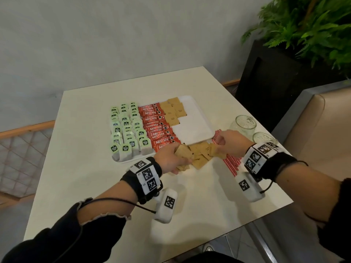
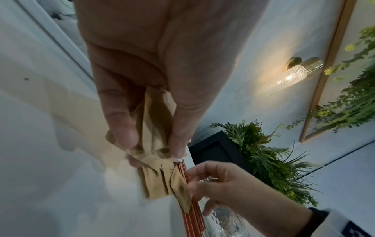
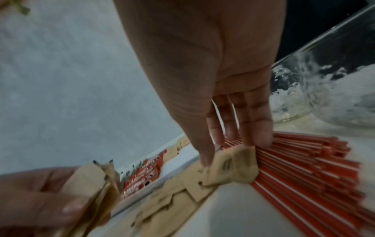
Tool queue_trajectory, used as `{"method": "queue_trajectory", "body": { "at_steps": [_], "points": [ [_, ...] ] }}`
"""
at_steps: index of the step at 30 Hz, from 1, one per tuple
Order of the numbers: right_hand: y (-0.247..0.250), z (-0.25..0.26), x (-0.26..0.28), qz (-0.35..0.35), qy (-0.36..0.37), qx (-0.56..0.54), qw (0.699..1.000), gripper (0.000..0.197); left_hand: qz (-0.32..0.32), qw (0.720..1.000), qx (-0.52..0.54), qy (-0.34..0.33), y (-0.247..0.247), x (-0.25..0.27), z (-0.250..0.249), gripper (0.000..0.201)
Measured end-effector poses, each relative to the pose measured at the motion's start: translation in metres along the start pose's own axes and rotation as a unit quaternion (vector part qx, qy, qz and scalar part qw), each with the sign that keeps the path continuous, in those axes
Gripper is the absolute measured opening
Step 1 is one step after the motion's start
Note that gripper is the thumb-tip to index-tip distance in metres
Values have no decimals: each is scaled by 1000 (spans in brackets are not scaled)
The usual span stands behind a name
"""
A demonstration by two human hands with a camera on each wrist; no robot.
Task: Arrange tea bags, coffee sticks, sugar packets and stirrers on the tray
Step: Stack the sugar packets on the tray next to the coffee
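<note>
Gripping a fanned bunch of sugar packets (image 1: 182,155) btwn thumb & curled fingers: left hand (image 1: 168,160) | right hand (image 1: 230,142) pinches one packet (image 3: 233,165) off loose pile (image 1: 204,154) at tray's near edge | tray (image 1: 195,128): tea bags (image 1: 127,128) left, coffee sticks (image 1: 158,126) mid, sugar far right | stirrers (image 1: 230,163) on table (image 1: 85,149), beside pile, by right hand.

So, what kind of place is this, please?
Probably a café or lounge seating corner. A small cream table stands beside a padded bench seat, with a fern in a black planter and a decorative wall lamp.
</note>
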State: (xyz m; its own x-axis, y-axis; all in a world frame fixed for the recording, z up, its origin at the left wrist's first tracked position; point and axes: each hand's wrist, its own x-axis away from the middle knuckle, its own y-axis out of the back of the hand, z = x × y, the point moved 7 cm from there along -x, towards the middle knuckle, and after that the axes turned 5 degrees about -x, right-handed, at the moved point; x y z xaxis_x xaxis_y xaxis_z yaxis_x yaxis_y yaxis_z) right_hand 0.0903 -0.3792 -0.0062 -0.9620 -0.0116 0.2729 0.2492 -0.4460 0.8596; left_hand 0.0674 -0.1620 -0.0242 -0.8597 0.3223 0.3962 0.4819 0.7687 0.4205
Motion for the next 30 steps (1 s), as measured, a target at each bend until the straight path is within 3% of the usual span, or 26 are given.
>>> {"method": "queue_trajectory", "body": {
  "at_steps": [4,11,14,16,20,27,30],
  "points": [
    [-13,0,-1,33,-13,80,996,30,-12,1000,6,11,5,-4,0,39],
    [-15,7,-7,65,15,68,995,27,-82,996,33,5,18,-9,-3,35],
    [-3,22,-7,67,58,26,996,17,-105,993,48,9,27,-11,-5,34],
    [2,38,-6,87,79,-61,991,15,-109,991,77,14,32,-13,-8,37],
    [0,74,-8,159,109,-227,955,16,-104,985,139,12,37,-17,-16,40],
    [8,100,-37,169,126,-275,938,8,-84,970,227,1,56,-24,-19,25],
    [11,104,-51,146,121,-297,936,20,-52,964,259,-2,61,-29,-21,23]
  ]
}}
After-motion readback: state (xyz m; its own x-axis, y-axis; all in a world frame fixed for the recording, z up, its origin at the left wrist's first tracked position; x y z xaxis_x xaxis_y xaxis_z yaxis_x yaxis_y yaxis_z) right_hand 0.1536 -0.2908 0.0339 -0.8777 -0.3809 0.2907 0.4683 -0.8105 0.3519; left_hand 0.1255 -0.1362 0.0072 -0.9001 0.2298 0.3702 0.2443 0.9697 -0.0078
